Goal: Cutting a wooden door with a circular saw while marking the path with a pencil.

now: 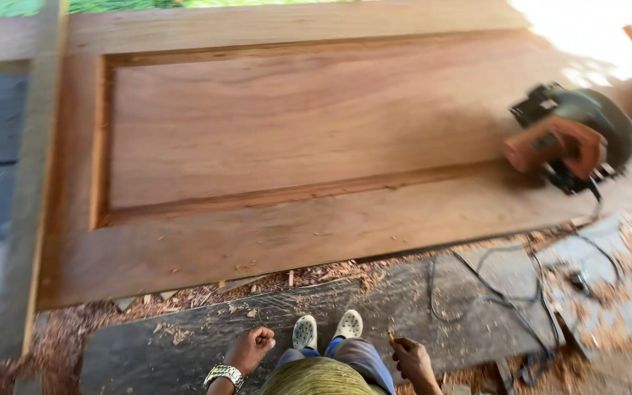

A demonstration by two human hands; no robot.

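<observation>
- you stood at 6 o'clock of the view, looking down over a large wooden door panel [309,132] that lay flat and filled most of the frame.
- your left hand [249,348] was curled into a loose fist with nothing visible inside it, a metal wristwatch [224,376] on the wrist; it hung above the dark board [345,314] and touched nothing.
- your right hand [411,360] was pinched shut on a small pencil-like stub [390,337], its tip pointing up toward 12 o'clock.
- the circular saw [572,139] sat at 2 o'clock, resting on the panel near its right end, well apart from both hands, with its black cord [502,296] trailing down to 4 o'clock.
- as for progress, i judged the panel well along: frame and recessed centre looked assembled and fairly smooth, and wood shavings [206,292] lay thick along its near edge.
- what was left i could not tell for sure; the saw lay untouched and no fresh mark showed on the wood, so any marking or trimming looked not yet begun.
- your pale clogs [327,328] stood on the dark board, just beside the shavings.
</observation>
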